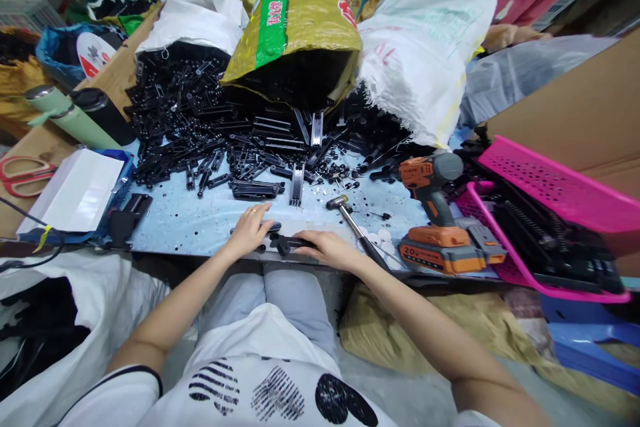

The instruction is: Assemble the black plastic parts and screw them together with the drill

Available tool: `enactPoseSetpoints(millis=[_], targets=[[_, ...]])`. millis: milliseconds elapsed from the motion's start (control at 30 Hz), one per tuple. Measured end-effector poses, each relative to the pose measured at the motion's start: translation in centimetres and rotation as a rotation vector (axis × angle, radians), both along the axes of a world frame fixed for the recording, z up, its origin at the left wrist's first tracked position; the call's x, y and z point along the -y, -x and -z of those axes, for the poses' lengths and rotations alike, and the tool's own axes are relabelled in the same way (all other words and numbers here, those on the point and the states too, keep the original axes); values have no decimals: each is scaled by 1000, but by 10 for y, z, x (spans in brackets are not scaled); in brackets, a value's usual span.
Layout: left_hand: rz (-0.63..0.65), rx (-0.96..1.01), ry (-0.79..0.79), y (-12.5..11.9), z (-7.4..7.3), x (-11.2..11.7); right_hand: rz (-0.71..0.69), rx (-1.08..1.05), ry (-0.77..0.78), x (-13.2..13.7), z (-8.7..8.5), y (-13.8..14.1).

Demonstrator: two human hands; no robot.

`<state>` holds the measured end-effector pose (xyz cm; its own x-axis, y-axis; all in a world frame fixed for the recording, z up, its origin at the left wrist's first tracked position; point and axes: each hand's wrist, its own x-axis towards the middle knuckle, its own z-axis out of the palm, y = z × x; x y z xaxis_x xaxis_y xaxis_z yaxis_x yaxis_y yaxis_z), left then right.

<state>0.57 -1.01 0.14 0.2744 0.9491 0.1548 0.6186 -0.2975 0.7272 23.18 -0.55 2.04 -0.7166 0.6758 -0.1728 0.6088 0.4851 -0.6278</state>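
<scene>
At the front edge of the table, my right hand point(326, 248) is closed with its fingers and thumb on the right end of a black bracket-like part point(286, 244). The bracket's wider left end points towards my left hand point(251, 231). That hand rests beside it with the fingers stretched out and the thumb near other small black pieces, partly hidden underneath. Just behind the hands stand a metal channel piece point(297, 185) and a stack of long black parts point(257, 189). A hammer point(356, 223) lies right of my right hand.
A cordless drill point(436, 213) stands at the right, beside a pink basket point(560, 190) of black parts. Behind lies a large heap of black parts point(175, 107), spilling from a white sack point(193, 10) and a yellow sack point(310, 7). Scissors point(27, 177) and tumblers point(75, 117) are left.
</scene>
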Motion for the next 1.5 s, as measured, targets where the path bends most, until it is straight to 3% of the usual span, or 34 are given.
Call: enactPoseSetpoints(millis=[100, 200, 500, 633, 833, 1067, 1233, 1367, 1433, 1500], targets=[[231, -369, 44, 9, 7, -12, -128, 163, -255, -4, 3, -7], [279, -493, 25, 8, 9, -15, -150, 256, -348, -4, 5, -2], [339, -533, 73, 7, 2, -14, -163, 315, -407, -3, 25, 10], [331, -538, 63, 5, -4, -14, -79, 337, -483, 1, 29, 12], [266, -464, 6, 7, -3, -7, -13, 332, -603, 9, 15, 17], [270, -381, -96, 15, 11, -5, -41, 364, -531, 7, -15, 28], [268, -379, -99, 16, 13, -3, -113, 349, -514, -8, -13, 21], [377, -428, -110, -11, 0, -21, -102, 260, -497, -16, 12, -4], [408, -430, -190, -41, -7, -45, -39, 223, -505, -12, 27, -15], [336, -438, -220, -78, -9, -78, 0, 204, -504, -6, 36, -22]])
